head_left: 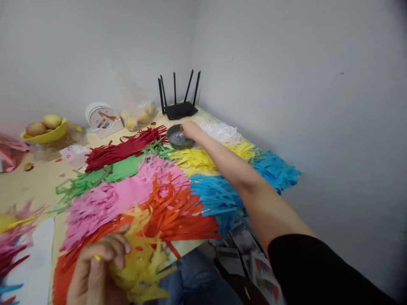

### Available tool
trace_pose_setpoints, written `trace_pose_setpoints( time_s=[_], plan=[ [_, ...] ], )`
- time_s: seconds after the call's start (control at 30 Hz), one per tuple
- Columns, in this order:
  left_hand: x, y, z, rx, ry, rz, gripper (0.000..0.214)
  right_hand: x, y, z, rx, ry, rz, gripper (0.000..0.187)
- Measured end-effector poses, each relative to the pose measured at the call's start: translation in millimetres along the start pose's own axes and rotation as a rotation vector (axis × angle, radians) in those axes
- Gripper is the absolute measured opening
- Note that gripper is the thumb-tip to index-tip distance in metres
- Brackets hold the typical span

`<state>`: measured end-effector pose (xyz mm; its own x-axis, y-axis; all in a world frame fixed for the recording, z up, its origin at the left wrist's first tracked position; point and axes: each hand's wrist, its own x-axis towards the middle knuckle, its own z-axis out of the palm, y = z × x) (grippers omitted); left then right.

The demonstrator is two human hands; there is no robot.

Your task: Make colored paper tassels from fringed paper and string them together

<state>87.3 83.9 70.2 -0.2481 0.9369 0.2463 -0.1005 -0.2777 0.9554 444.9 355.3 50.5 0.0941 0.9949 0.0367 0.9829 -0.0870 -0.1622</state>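
My left hand (103, 262) is closed on a yellow fringed paper tassel (140, 267), whose strips hang loosely to the right; a small yellow tip shows by the thumb. With the arm stretched across the table, my right hand (190, 129) reaches into a round dark green bowl (173, 143). Clear, shiny small contents (179, 137) lie in that bowl, too small to name. The right fingers are hidden behind the hand. Around them lie fringed paper sheets: dark red (125, 148), green (125, 168), pink (127, 190), orange (184, 212), yellow (199, 159), blue (219, 192) and white (221, 132).
A black router (181, 111) with upright antennas stands in the wall corner. Left of it are a bag of yellow fruit (138, 118), a white giraffe-print holder (103, 120) and a yellow fruit bowl (47, 135). A white sheet (34, 262) and more coloured strips (15, 241) lie front left.
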Motion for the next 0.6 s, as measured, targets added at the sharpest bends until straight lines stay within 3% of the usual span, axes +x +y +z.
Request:
trace_pose_setpoints(
  time_s=[0.1, 0.3, 0.43, 0.6],
  plan=[
    [0, -17, 12.0, -0.016, -0.073, -0.016, 0.022, 25, 23, 27, -0.092, -0.113, 0.046, 0.036],
    [0, -36, 10.4, 0.029, -0.014, -0.16, 0.019, 36, 28, 52, -0.172, -0.163, 0.077, 0.039],
    [4, -45, 10.0, 0.051, -0.033, -0.225, 0.025, 32, 28, 46, -0.153, -0.149, 0.081, 0.039],
    [11, -47, 5.6, 0.129, 0.006, -0.196, 0.025, 3, 10, 13, -0.039, -0.018, -0.017, 0.021]
  ],
)
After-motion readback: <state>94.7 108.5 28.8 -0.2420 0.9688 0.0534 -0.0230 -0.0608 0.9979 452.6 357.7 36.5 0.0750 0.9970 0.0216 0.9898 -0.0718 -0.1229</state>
